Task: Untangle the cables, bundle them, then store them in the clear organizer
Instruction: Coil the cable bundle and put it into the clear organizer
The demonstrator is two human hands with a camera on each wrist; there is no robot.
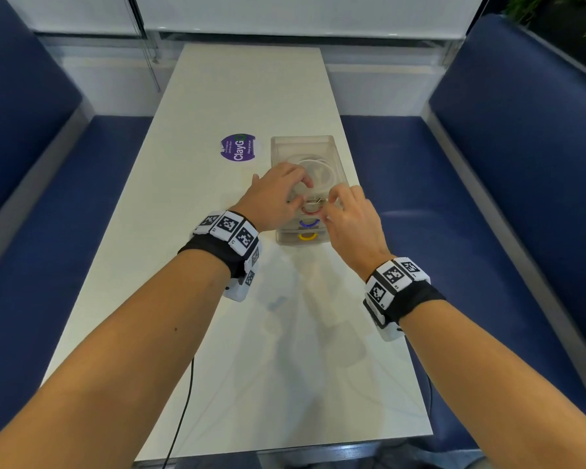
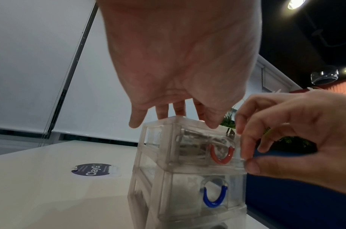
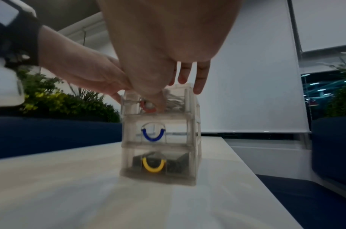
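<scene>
The left hand lies flat, fingers straight, atop the clear organizer, steadying it, while the right hand, nearer the front, pinches the red-handled top drawer, which slides toward the person.

Clear organizer stands upright on the table, three stacked drawers; a coiled white cable lies inside the top one.

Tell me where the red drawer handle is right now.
The red curved drawer handle sits on the clear plastic organizer's top drawer, above the blue handle, beside the right hand.
</scene>
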